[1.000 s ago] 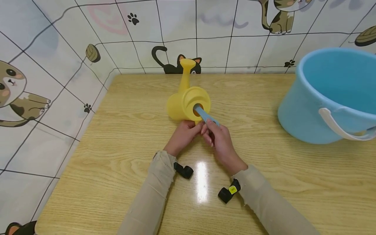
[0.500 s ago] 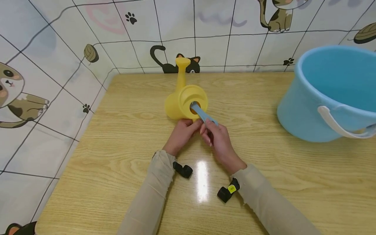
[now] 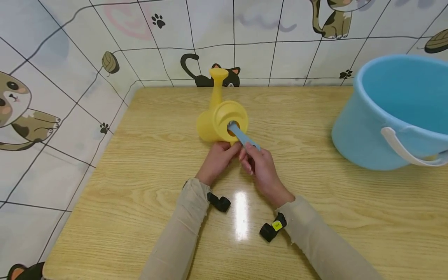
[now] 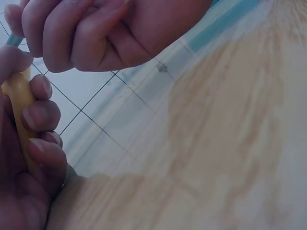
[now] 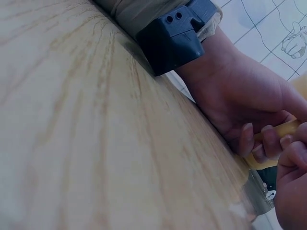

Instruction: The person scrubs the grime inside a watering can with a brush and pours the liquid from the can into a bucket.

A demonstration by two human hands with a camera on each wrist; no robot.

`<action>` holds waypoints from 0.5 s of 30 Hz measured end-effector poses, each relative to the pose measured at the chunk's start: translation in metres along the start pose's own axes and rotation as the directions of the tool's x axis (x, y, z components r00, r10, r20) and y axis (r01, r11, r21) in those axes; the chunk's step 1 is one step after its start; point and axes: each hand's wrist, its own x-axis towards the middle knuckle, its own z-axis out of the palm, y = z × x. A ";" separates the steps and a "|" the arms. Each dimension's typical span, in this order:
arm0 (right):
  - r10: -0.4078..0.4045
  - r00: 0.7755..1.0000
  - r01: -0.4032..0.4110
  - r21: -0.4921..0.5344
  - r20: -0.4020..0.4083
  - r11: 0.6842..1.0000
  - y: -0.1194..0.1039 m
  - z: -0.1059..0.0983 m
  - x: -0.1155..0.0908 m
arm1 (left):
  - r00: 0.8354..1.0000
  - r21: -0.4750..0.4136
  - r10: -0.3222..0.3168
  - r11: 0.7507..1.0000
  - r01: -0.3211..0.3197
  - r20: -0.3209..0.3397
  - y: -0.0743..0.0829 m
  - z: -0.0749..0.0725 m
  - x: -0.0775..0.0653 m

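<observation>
A yellow watering can [image 3: 206, 126] stands on the table in the head view, its spout toward the back wall and its round opening facing me. My left hand [image 3: 217, 161] grips the can's yellow handle [image 4: 20, 98], with fingers curled round it in the left wrist view. My right hand [image 3: 264, 169] pinches a flat light-blue handle [image 3: 244, 137], whose far end goes into the can's opening. What is on that end is hidden inside the can. The two hands are close together just in front of the can.
A large light-blue bucket [image 3: 367, 144] with a white carrying handle [image 3: 402, 149] stands on the right of the wooden table [image 3: 140, 163]. Cat-patterned tiled walls [image 3: 255, 58] border the table at the back and left.
Over the last second the watering can has shifted slightly left, its spout swinging left too. Both hands keep their grips, and the blue handle stays in the opening.
</observation>
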 end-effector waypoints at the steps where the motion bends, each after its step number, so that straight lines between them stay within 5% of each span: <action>1: 0.002 1.000 -0.002 -0.002 -0.004 1.000 0.000 0.000 0.000 | 1.000 0.013 0.007 1.000 -0.007 0.005 0.000 0.000 0.000; 8: -0.002 1.000 0.002 -0.015 -0.024 1.000 0.001 -0.001 0.001 | 0.996 0.052 0.046 0.997 -0.050 0.075 0.001 -0.001 0.002; 15: 0.000 1.000 0.000 -0.019 -0.016 1.000 0.001 0.000 0.001 | 0.997 0.051 0.034 0.998 -0.038 0.071 0.000 -0.001 0.003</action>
